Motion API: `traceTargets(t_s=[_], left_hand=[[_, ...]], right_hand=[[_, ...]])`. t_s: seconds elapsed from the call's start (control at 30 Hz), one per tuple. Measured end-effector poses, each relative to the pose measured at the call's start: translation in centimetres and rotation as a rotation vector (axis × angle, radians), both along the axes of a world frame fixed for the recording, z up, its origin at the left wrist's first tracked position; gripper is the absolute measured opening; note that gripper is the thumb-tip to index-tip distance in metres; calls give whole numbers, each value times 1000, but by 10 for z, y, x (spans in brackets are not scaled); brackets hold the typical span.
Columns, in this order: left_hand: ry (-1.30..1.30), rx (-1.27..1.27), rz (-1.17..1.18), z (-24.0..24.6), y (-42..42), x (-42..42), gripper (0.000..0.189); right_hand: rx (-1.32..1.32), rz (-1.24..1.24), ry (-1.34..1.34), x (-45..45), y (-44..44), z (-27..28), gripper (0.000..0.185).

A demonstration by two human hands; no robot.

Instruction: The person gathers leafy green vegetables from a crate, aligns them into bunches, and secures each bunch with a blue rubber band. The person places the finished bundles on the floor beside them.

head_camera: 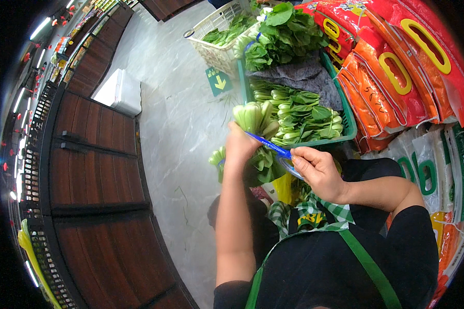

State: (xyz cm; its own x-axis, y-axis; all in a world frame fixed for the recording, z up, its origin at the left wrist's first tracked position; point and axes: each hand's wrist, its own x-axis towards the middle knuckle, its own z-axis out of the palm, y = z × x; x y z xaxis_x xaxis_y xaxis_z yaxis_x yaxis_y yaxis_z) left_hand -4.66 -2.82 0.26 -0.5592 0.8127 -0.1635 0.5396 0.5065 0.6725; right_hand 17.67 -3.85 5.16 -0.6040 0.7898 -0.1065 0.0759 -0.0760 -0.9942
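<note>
My left hand (pixel 240 145) grips a bunch of bok choy (pixel 249 117), its pale stem ends up and its leaves hanging below. A strip of blue tape (pixel 268 143) runs taut from the bunch to my right hand (pixel 315 168), which pinches it. The tape roll (pixel 289 167) is partly hidden beside my right fingers. Just beyond, a green plastic crate (pixel 350 125) holds loose bok choy (pixel 294 112), a dark grey cloth (pixel 305 75) and leafy bunches (pixel 286 34) bound with blue tape. Another banded bunch (pixel 217 157) shows left of my left wrist.
A white plastic crate (pixel 207 56) with greens adjoins the green crate. Red and orange bags (pixel 375 92) with yellow handles are piled at the right. A white box (pixel 120 90) stands on the floor by dark wooden cabinets (pixel 96 166). A green arrow sign (pixel 218 81) marks the floor.
</note>
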Motion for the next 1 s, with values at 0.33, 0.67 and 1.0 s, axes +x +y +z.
traceTargets(t_s=[0.33,0.67,1.0], left_hand=[[-688,222,-323,5,-4,-22,54],[-942,350,-375,15,-22,6,71],[-725,321,-409,-37,-3,25,83]], right_hand=[[-199,11,-24,32,56,-42,25],[-41,174,-154,10,92,-68,24],[-43,125,149,-20,92,-71,33]])
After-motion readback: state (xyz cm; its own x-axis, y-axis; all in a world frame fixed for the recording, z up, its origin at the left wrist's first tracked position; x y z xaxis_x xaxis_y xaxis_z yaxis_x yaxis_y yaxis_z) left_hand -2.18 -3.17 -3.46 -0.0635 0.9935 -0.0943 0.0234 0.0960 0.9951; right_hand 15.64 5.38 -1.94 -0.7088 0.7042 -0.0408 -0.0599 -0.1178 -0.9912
